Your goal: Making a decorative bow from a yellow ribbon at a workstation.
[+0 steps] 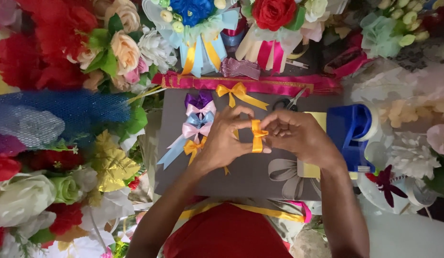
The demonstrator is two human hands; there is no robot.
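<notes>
Head view: the left hand and right hand meet over the grey board, both pinching a half-folded yellow ribbon between fingertips. Five finished bows already lie beside them; this one seems partly formed, its loops not yet shaped.
</notes>
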